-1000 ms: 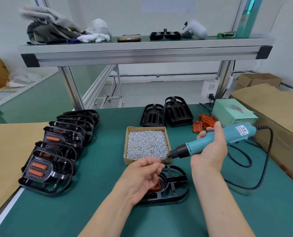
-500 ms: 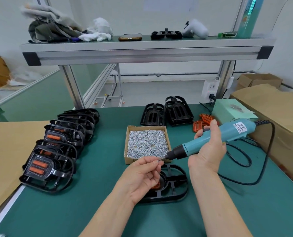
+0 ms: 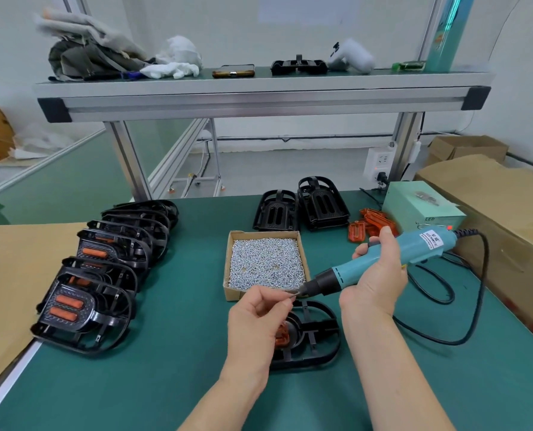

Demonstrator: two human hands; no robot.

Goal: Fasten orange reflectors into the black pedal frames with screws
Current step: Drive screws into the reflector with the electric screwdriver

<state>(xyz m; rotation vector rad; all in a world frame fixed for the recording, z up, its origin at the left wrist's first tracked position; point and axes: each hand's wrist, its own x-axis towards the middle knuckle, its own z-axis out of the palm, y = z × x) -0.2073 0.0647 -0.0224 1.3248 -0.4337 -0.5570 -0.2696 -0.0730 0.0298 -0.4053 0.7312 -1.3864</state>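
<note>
A black pedal frame [image 3: 318,343] lies flat on the green mat in front of me, with an orange reflector [image 3: 282,335] seated in it, partly hidden by my left hand. My left hand [image 3: 259,318] hovers above the frame and pinches a small screw [image 3: 291,293] against the tip of the teal electric screwdriver [image 3: 383,262]. My right hand [image 3: 377,281] grips the screwdriver's body, tilted with its bit pointing left and down. An open cardboard box of screws [image 3: 266,263] sits just behind the frame.
A row of several pedal frames with reflectors [image 3: 97,275] lines the left. Two bare frames [image 3: 302,209] stand at the back, loose orange reflectors [image 3: 367,223] and a pale green power box [image 3: 420,206] beside them. The screwdriver cable [image 3: 464,306] loops right. Cardboard cartons [image 3: 507,213] border the right edge.
My left hand has brought the screw up to the screwdriver bit; the screwdriver has tilted a little and its tip now meets my fingertips.
</note>
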